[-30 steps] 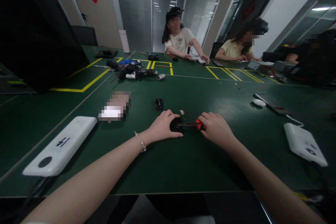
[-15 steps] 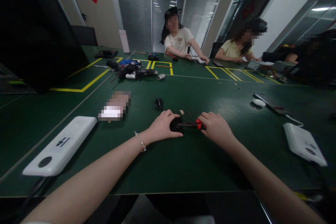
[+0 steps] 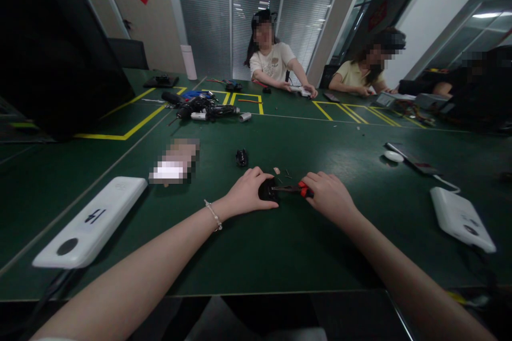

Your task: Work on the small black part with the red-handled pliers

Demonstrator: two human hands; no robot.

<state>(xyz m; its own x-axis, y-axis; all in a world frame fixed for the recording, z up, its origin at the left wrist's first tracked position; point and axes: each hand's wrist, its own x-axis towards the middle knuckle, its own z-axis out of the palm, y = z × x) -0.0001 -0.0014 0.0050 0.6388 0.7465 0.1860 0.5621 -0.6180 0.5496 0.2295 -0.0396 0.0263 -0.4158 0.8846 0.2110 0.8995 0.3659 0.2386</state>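
Observation:
My left hand point(image 3: 253, 191) is closed around a small dark part point(image 3: 269, 189) on the green table, thumb on the near side and fingers on the far side. In my right hand point(image 3: 328, 193) are red-handled pliers point(image 3: 304, 189), their long thin jaws pointing left and touching the dark part. Whether the jaws pinch anything is too small to tell. Just beyond lie a small pale scrap point(image 3: 276, 170) and a few thin dark bits point(image 3: 288, 174). A black plastic piece point(image 3: 241, 157) sits farther off, past my left hand.
A white power bank point(image 3: 94, 224) and a blurred-out phone point(image 3: 176, 162) lie to the left. Another white power bank point(image 3: 463, 219) with a cable and a white oval object point(image 3: 393, 156) are at right. A tool and cable pile point(image 3: 206, 107) lies farther back. Two people sit across the table.
Both hands, the dark part and the pliers stay almost where they were. The whole view has shifted very slightly.

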